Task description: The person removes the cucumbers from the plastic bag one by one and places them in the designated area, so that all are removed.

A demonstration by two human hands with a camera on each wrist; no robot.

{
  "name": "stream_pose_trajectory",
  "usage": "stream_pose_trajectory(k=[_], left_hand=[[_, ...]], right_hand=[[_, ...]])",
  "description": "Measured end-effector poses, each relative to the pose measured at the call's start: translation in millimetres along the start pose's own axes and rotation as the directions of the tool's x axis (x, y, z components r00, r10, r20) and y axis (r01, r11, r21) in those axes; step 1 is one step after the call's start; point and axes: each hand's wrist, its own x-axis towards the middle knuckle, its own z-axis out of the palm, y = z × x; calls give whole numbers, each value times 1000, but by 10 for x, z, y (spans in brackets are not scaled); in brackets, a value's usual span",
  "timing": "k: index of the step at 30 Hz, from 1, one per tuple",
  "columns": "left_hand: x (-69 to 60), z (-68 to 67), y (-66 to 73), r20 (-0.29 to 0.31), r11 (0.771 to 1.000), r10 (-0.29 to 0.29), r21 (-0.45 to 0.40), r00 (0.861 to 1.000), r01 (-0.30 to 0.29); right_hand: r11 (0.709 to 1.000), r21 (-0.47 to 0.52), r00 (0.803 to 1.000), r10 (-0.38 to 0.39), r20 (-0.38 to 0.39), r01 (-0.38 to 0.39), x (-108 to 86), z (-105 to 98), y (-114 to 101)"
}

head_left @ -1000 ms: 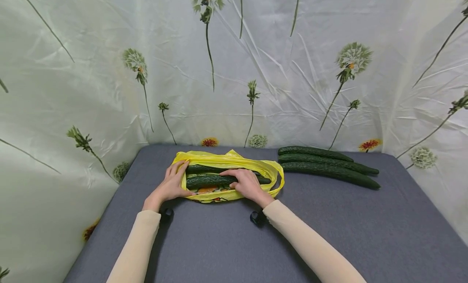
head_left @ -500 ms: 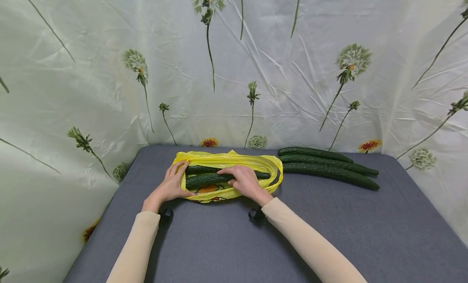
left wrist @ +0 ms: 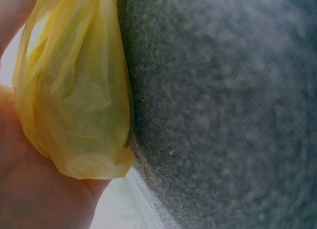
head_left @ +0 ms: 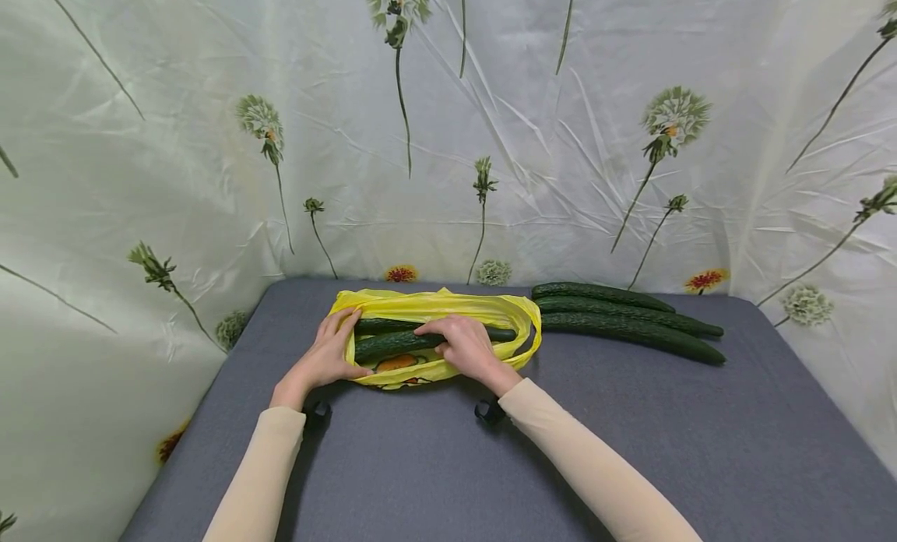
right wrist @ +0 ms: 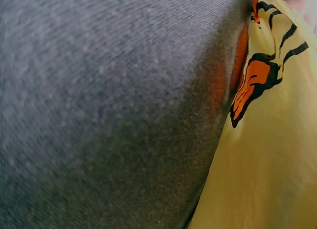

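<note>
A yellow plastic bag (head_left: 420, 301) lies on its side with its opening facing up toward me, in the head view. Two long green cucumbers lie inside, the nearer one (head_left: 384, 346) in front of the farther one (head_left: 378, 325). At the bag's left end, my left hand (head_left: 322, 363) grips the rim between spread fingers and thumb; the left wrist view has the crumpled bag end (left wrist: 84, 100) against the palm. My right hand (head_left: 471, 347) reaches into the opening and holds the nearer cucumber, its fingertips partly hidden. Printed bag plastic (right wrist: 267, 155) fills the right wrist view's right side.
To the bag's right, three more cucumbers (head_left: 631, 332) lie side by side on the grey cloth-covered table (head_left: 413, 464). A flower-printed curtain (head_left: 561, 199) hangs behind the table and along its left side. Small black devices (head_left: 488, 411) sit under both wrists.
My right hand has shifted slightly up and left, and the nearer cucumber has moved a little with it. The bag's right-hand loop has drawn in slightly. My left hand has stayed put.
</note>
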Motion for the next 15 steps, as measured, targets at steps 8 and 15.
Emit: stream_pose_trajectory(k=[8, 15], left_hand=[[4, 11, 15, -13, 1000, -5, 5, 1000, 5], [6, 8, 6, -13, 1000, -20, -8, 1000, 20]], right_hand=[[1000, 12, 1000, 4, -6, -4, 4, 41, 7], [1000, -4, 1000, -14, -7, 14, -12, 9, -9]])
